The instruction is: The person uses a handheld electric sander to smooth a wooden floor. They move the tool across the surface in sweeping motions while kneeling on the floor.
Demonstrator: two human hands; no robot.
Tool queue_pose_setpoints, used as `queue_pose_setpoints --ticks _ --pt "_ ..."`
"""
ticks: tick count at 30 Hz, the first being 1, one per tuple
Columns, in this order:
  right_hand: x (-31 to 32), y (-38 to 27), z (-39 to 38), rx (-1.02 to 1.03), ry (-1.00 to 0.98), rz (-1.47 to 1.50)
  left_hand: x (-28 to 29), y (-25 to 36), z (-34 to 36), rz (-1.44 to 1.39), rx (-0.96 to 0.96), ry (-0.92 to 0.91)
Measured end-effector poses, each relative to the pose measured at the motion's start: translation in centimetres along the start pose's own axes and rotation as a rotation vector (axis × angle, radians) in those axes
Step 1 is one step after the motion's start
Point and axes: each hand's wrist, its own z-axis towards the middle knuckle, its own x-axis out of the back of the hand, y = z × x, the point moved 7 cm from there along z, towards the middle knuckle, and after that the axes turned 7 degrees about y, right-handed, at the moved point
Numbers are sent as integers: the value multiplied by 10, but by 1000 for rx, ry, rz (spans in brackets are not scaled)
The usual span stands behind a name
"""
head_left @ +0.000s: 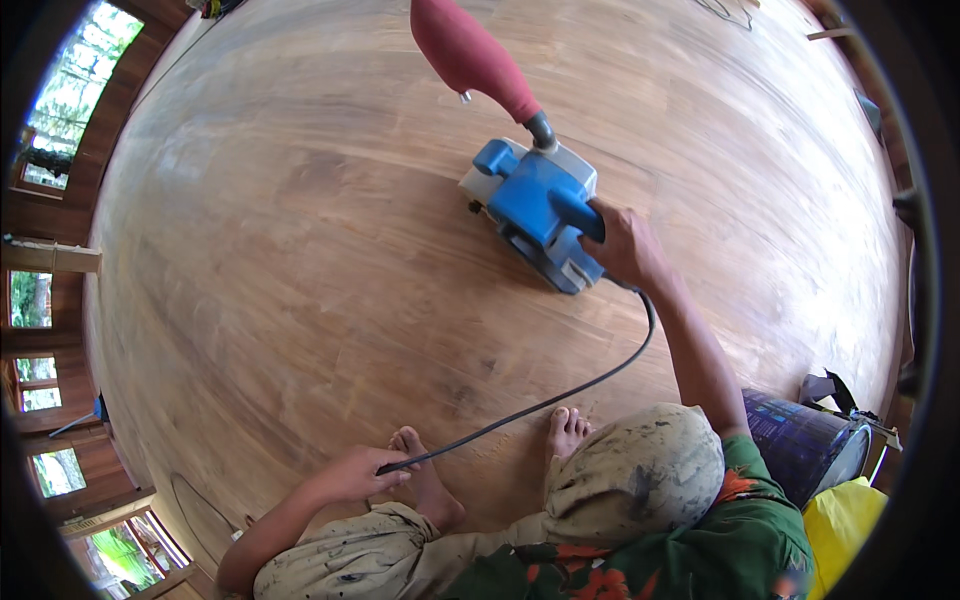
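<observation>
A blue and grey belt sander [540, 205] rests on the wooden floor [280, 260], ahead and slightly right of me. My right hand [625, 245] is wrapped round its rear handle. From the sander's far side a red dust bag [475, 55] sticks out, joined by a dark grey spout. A black power cord [560, 395] leaves the rear of the sander and curves back toward me. Near my left knee, my left hand [365, 474] is closed on this cord, well away from the sander.
My bare feet [428, 480] are on the floor close to the cord. At right lies a dark purple bucket [800, 440] beside a yellow bag or cloth [845, 530]. Thin cable [185, 490] runs along the left. Wooden walls with windows [30, 298] border the left side.
</observation>
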Motion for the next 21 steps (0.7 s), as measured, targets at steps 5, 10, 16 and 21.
queue_pose_setpoints --ticks 5,10,16,21 --pt "0 -5 73 91 -7 0 -4 8 20 -7 -22 30" --pt "-22 -48 142 239 17 -7 -20 3 30 -50 9 92" --pt "-72 -115 179 330 -1 -4 -50 -18 28 -248 114 234" --pt "-88 -142 178 372 37 27 -70 -11 29 -252 119 337"
